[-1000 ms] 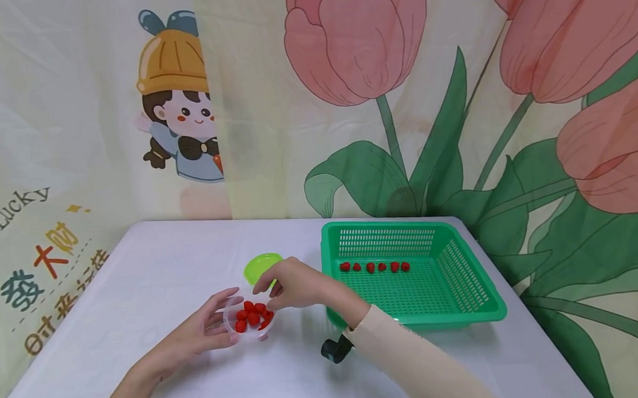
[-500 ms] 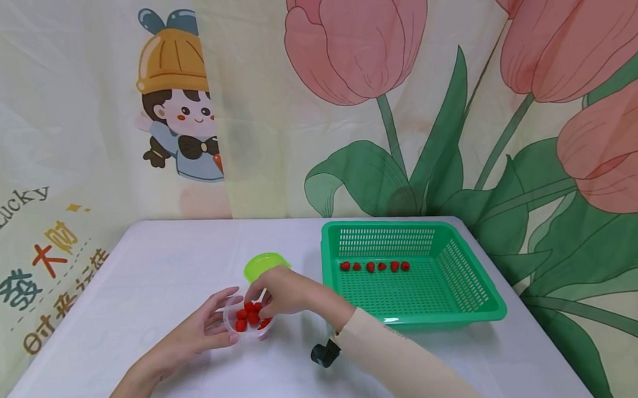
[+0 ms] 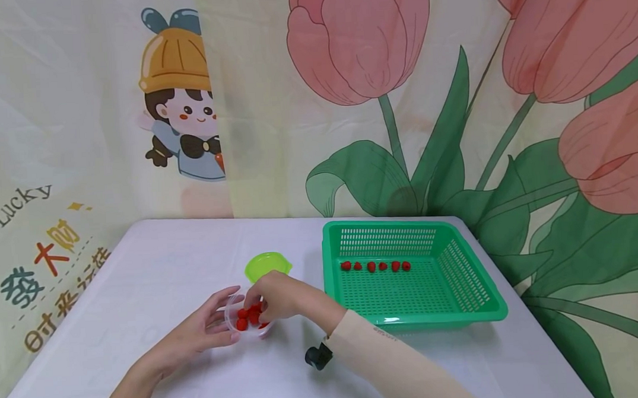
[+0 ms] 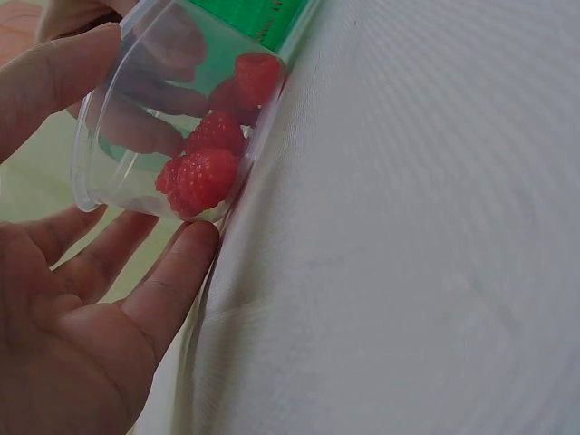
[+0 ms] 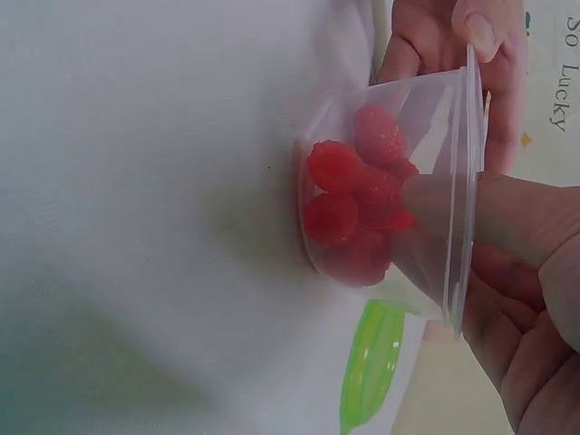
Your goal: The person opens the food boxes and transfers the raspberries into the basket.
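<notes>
A clear plastic cup [image 5: 433,113] stands on the table with several red raspberries [image 5: 333,167] inside. My left hand [image 3: 209,324] holds the cup from the left, thumb near the rim and fingers against the wall in the left wrist view. From the right, my right hand [image 3: 280,295] reaches over the rim with thumb and fingers apart. Through the clear wall, one of its fingertips appears to touch a raspberry; no berry shows firmly between its fingers. More raspberries [image 3: 372,267] lie in a row inside the green basket [image 3: 463,316], towards its far side.
A lime-green lid [image 3: 265,265] lies on the white table [image 3: 187,246] just behind the cup. The perforated basket stands to the right, near the table's right edge. Behind the table hangs a printed cloth [image 3: 261,106] with tulips and a cartoon figure.
My right hand has moved left and down, from above the cup's right rim to inside it among the raspberries. My left hand and the basket's row of raspberries stay put.
</notes>
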Demonstrator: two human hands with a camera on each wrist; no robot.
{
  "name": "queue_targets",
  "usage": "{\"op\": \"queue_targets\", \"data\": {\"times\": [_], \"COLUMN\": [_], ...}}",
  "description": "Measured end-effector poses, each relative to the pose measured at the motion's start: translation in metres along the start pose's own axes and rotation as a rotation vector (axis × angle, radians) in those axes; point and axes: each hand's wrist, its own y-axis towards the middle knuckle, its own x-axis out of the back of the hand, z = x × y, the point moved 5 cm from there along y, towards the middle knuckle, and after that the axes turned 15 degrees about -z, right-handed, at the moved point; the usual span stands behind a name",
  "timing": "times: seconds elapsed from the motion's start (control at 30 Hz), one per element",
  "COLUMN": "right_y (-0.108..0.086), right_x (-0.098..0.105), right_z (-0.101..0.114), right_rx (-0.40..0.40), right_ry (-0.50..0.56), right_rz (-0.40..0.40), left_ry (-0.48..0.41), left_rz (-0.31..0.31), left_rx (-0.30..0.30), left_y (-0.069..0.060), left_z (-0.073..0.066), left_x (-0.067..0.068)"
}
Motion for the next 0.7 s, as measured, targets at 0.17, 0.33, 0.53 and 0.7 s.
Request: {"op": "queue_targets", "data": {"times": [0.17,0.33,0.53,0.7], "right_y": [0.002,0.004,0.005,0.006], "right_x": [-0.005,-0.011,-0.014,-0.019], "right_z": [0.000,0.003,0.006,0.005], "right_rx": [-0.007,0.020,0.022,-0.012], "right_ry": [-0.021,-0.025,-0.041,-0.060], "right_rz": [0.003,-0.002,-0.010,-0.005], "left_ry": [0.007,0.013,0.032,0.040], "left_rz": [-0.006,-0.014,-0.018,-0.021], "left_rx": [0.003,0.002,0.009,0.016], "left_y": [0.000,-0.002,-0.001,-0.002], "left_z": [0.000,-0.001,-0.001,0.000], "left_x": [0.000,0.000,0.000,0.001]}}
